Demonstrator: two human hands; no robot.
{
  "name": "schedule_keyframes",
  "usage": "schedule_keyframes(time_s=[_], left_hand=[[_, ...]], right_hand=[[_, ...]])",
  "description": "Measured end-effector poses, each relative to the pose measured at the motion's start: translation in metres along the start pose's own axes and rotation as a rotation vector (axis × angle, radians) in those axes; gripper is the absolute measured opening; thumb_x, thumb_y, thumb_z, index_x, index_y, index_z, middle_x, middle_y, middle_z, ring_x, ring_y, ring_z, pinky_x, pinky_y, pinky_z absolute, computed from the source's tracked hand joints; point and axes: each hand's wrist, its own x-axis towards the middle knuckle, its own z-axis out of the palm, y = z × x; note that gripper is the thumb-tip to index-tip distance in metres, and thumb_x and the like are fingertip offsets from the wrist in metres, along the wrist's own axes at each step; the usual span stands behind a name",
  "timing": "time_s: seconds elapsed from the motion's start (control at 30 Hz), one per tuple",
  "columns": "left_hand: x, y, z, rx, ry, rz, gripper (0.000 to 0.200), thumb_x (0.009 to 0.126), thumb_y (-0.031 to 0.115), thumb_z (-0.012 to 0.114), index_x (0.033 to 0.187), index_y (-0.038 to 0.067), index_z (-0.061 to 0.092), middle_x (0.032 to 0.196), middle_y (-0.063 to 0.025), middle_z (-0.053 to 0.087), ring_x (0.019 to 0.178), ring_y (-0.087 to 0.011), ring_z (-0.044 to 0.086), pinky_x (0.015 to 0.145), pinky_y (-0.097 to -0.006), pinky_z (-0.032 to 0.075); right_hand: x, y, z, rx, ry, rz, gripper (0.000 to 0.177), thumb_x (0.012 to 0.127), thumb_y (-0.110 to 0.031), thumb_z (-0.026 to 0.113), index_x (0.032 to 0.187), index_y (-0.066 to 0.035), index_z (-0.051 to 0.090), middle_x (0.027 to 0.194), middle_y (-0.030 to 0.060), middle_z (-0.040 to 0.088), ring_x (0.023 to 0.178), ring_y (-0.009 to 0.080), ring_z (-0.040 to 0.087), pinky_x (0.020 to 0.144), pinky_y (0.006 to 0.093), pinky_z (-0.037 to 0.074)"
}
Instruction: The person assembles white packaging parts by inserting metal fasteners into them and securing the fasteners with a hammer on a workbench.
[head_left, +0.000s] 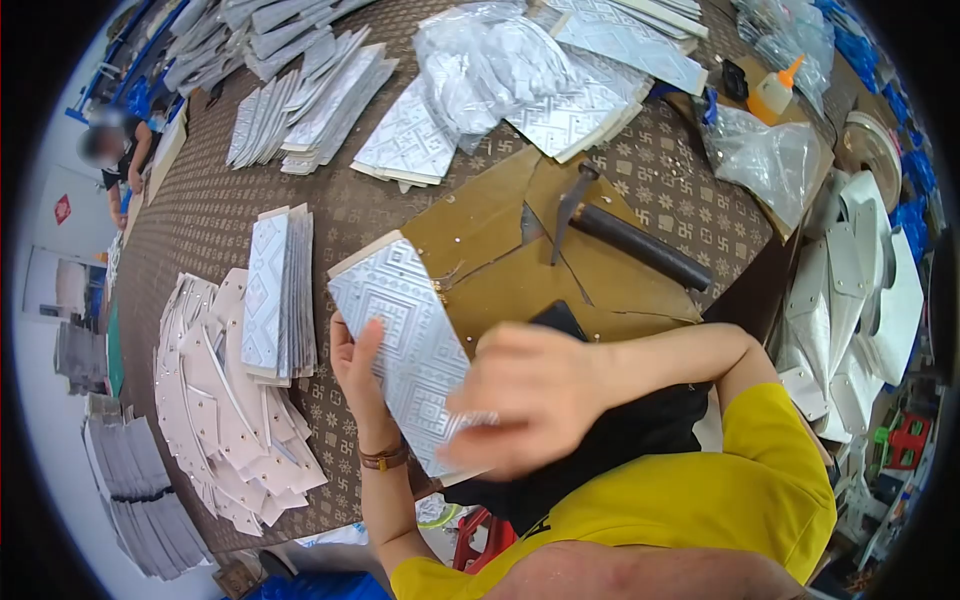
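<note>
A silver panel (400,330) embossed with a geometric pattern is tilted over the table's near edge. Gripping its left side is my left hand (360,372), thumb on the patterned face and fingers behind it. My right hand (530,400) is over the panel's lower end, smeared by motion, so whether its fingers grip the panel cannot be made out. Just beyond lies a brown board (490,240) with cracks or seams across it. On that board rests a hammer (640,245) with a dark handle and a narrow metal head.
To the left stand a bundle of patterned strips (265,300) and a pile of pale pink studded pieces (210,400). Farther back are more silver panels (410,135), a clear plastic bag (490,65) and an orange-tipped bottle (773,92). White pieces (850,290) lie right. Another person (135,160) is far left.
</note>
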Motion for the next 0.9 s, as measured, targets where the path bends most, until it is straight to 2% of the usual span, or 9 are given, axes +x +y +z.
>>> schedule_keyframes(time_s=[0.1,0.23,0.33,0.47,0.63,0.73,0.77,0.87,0.9], left_hand=[[-0.002,0.005,0.013,-0.079,0.009,-0.057,0.032,0.100,0.007,0.065,0.130,0.000,0.057,0.116,-0.0103,0.072,0.096,-0.0146,0.071,0.085,-0.0281,0.058],[-0.003,0.007,0.019,-0.106,0.019,-0.083,0.034,0.099,0.009,0.064,0.131,-0.001,0.057,0.115,-0.0117,0.072,0.094,-0.0170,0.073,0.083,-0.0292,0.060],[0.000,0.004,0.013,-0.102,0.008,-0.069,0.037,0.099,0.010,0.064,0.134,-0.001,0.056,0.116,-0.0121,0.072,0.096,-0.0174,0.073,0.083,-0.0293,0.060],[0.001,0.001,0.011,-0.137,0.023,-0.081,0.040,0.100,0.011,0.063,0.137,-0.001,0.056,0.117,-0.0120,0.072,0.096,-0.0184,0.073,0.083,-0.0303,0.060],[-0.001,0.003,0.015,-0.103,0.003,-0.125,0.041,0.101,0.014,0.061,0.139,-0.001,0.055,0.119,-0.0119,0.070,0.098,-0.0194,0.072,0.085,-0.0313,0.059],[0.001,-0.003,0.016,-0.073,0.017,-0.113,0.041,0.102,0.015,0.060,0.139,-0.001,0.054,0.121,-0.0121,0.069,0.101,-0.0199,0.071,0.089,-0.0324,0.058],[0.001,-0.006,0.010,-0.071,0.014,-0.130,0.042,0.102,0.015,0.060,0.140,-0.001,0.053,0.122,-0.0122,0.068,0.102,-0.0200,0.071,0.090,-0.0327,0.058],[0.003,-0.014,-0.015,-0.061,0.042,-0.148,0.046,0.103,0.017,0.060,0.145,-0.001,0.050,0.125,-0.0125,0.067,0.106,-0.0204,0.070,0.094,-0.0337,0.056],[0.004,-0.018,-0.022,-0.059,0.052,-0.156,0.048,0.104,0.017,0.060,0.146,-0.001,0.049,0.126,-0.0126,0.066,0.107,-0.0205,0.070,0.095,-0.0340,0.056]], right_hand=[[0.019,-0.031,-0.004,0.002,-0.021,-0.043,0.031,0.088,-0.011,0.072,0.118,-0.019,0.074,0.102,0.0061,0.068,0.076,0.0196,0.060,0.070,0.0343,0.049],[0.030,-0.037,-0.009,0.094,0.099,-0.073,0.023,0.081,-0.012,0.072,0.103,-0.018,0.068,0.094,0.0070,0.058,0.072,0.0201,0.053,0.063,0.0351,0.039],[0.026,-0.031,-0.032,0.005,-0.071,-0.067,0.037,0.088,-0.009,0.072,0.120,-0.027,0.073,0.106,0.0105,0.069,0.073,0.0187,0.060,0.069,0.0325,0.049],[0.019,-0.028,-0.026,-0.025,0.059,-0.074,0.043,0.085,-0.006,0.073,0.121,-0.029,0.072,0.107,0.0122,0.069,0.072,0.0192,0.060,0.067,0.0318,0.048],[0.028,-0.034,-0.020,0.110,-0.038,-0.019,0.049,0.083,-0.002,0.074,0.126,-0.026,0.071,0.106,0.0119,0.069,0.070,0.0198,0.059,0.064,0.0326,0.048],[0.027,-0.035,-0.008,0.172,0.092,-0.079,0.016,0.080,-0.006,0.073,0.084,-0.010,0.058,0.093,0.0107,0.056,0.068,0.0225,0.053,0.058,0.0354,0.038],[0.025,-0.037,-0.013,0.156,0.093,-0.076,0.016,0.080,-0.006,0.073,0.084,-0.010,0.058,0.093,0.0107,0.056,0.068,0.0225,0.053,0.058,0.0354,0.038],[0.024,-0.038,-0.041,-0.022,0.003,-0.085,0.048,0.082,0.003,0.075,0.124,-0.019,0.068,0.099,0.0116,0.068,0.065,0.0180,0.055,0.059,0.0319,0.045],[0.018,-0.037,-0.045,-0.025,0.002,-0.089,0.048,0.082,0.003,0.075,0.124,-0.019,0.068,0.099,0.0116,0.068,0.065,0.0180,0.055,0.059,0.0319,0.045]])
